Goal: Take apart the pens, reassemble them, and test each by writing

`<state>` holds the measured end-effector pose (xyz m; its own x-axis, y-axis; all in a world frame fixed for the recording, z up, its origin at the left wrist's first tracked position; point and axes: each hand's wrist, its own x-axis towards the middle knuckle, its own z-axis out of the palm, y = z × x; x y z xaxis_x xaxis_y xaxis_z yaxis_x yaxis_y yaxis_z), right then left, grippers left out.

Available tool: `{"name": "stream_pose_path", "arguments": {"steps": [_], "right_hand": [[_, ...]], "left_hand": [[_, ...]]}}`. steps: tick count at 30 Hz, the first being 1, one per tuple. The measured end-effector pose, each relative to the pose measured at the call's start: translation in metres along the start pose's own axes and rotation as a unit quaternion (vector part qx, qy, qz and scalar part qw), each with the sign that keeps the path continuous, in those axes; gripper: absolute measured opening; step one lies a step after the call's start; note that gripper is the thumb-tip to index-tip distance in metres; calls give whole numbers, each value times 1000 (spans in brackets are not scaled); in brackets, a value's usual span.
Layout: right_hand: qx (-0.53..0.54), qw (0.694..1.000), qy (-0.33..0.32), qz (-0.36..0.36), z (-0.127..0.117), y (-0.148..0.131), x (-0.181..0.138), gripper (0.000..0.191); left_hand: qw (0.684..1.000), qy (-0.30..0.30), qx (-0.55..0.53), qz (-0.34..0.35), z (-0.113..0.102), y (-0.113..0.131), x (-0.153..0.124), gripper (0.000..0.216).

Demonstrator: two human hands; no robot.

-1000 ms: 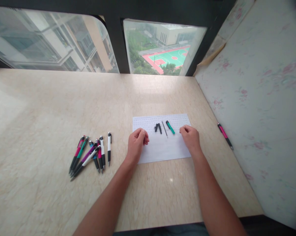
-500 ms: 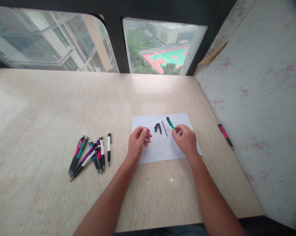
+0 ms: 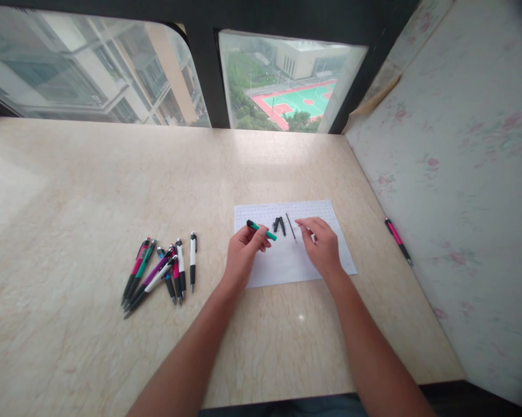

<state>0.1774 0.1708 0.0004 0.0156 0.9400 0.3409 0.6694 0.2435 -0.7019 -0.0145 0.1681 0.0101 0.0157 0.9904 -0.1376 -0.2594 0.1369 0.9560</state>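
Note:
My left hand point(image 3: 243, 250) is closed around the green barrel of a pen point(image 3: 267, 233), gripping it between thumb and fingers. The barrel's dark clip end points up and left, its green end down and right. Above the paper, my right hand point(image 3: 322, 243) has thumb and index finger slightly apart; anything tiny at the fingertips is too small to tell. Just left of those fingertips lies a thin dark ink refill point(image 3: 291, 227). Several small black pen parts point(image 3: 279, 225) rest between both hands on the white sheet of paper point(image 3: 293, 266), which has faint writing along its top.
Several assembled pens point(image 3: 152, 275) in pink, green, purple, blue and white lie piled on the left, with a white and black pen point(image 3: 193, 262) beside them. A pink pen point(image 3: 398, 240) lies along the right wall. Windows point(image 3: 291, 84) stand behind the stone surface point(image 3: 178, 174).
The green barrel has passed from my right hand to my left, which has closed on it. My right hand has shifted slightly left toward the refill.

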Motion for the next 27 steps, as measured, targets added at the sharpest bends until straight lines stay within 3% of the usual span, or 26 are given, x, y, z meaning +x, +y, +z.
{"name": "stream_pose_path", "arguments": {"steps": [4,8,27], "right_hand": [[-124,992,-38,-6,0,16,3,33],[-174,983,-61,-9,4,15,0,34],[-184,983,-26,-8,8,16,0,21]], "left_hand": [[999,5,-44,-28,-3,-6,3,29],[997,11,-61,-37,-4,-6,4,28],[994,27,-94,-54,0,0,4,26]]}}
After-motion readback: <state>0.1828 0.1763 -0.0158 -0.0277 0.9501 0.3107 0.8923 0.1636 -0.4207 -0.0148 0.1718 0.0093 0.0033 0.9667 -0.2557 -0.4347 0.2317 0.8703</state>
